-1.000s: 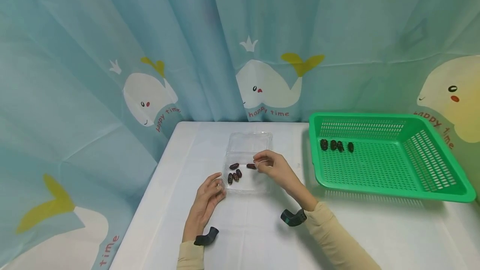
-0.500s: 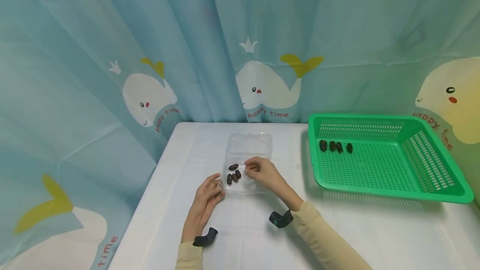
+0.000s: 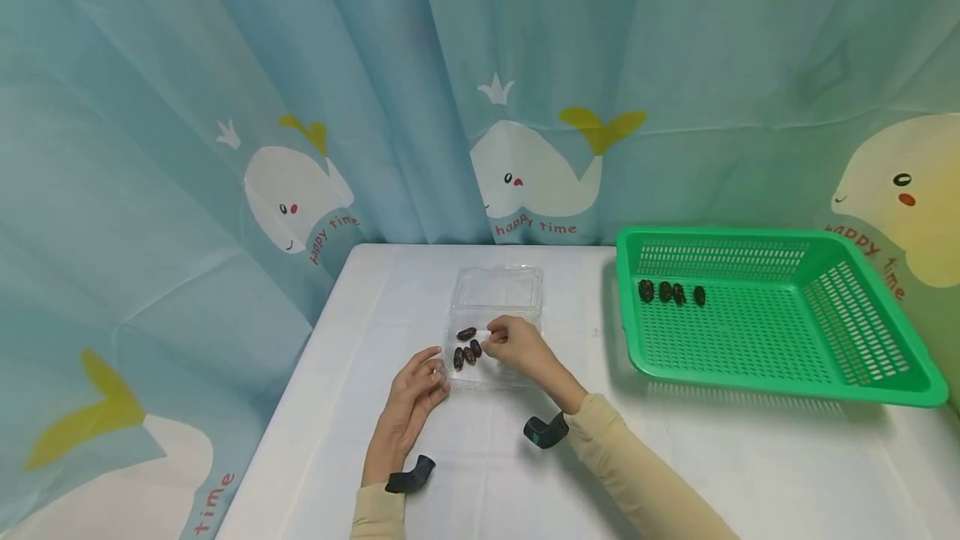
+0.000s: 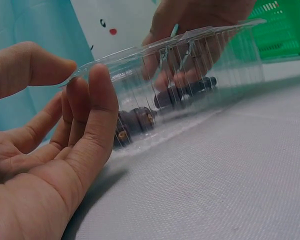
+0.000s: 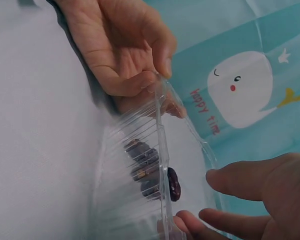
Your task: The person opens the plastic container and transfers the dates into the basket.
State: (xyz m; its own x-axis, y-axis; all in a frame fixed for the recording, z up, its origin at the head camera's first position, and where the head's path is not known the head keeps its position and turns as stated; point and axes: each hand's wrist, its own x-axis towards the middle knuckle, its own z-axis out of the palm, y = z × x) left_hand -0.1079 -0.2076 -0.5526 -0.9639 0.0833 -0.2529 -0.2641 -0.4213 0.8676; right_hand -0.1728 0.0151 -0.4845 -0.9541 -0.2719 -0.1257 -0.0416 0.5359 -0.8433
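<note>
A clear plastic clamshell box (image 3: 506, 375) lies with its lid raised at the back. Several dark brown dates (image 3: 470, 355) sit in its left part, three side by side and one behind them. My left hand (image 3: 414, 397) pinches the box's left edge between thumb and fingers, as the left wrist view shows. Over the inside of the box, my right hand (image 3: 519, 346) has its curled fingertips low beside the dates; a date there is mostly hidden by the fingers in the head view. In the left wrist view, a date (image 4: 206, 85) shows right under those fingertips.
To the right stands a green plastic basket (image 3: 750, 386) with several dates (image 3: 666, 292) lined up at its back left. Both it and the box are on a white-covered table (image 3: 480, 457). A blue curtain (image 3: 405, 90) with whale prints hangs behind.
My right hand has moved left inside the box, and the date at its fingertips is no longer visible on the right side. My left hand has stayed on the box edge.
</note>
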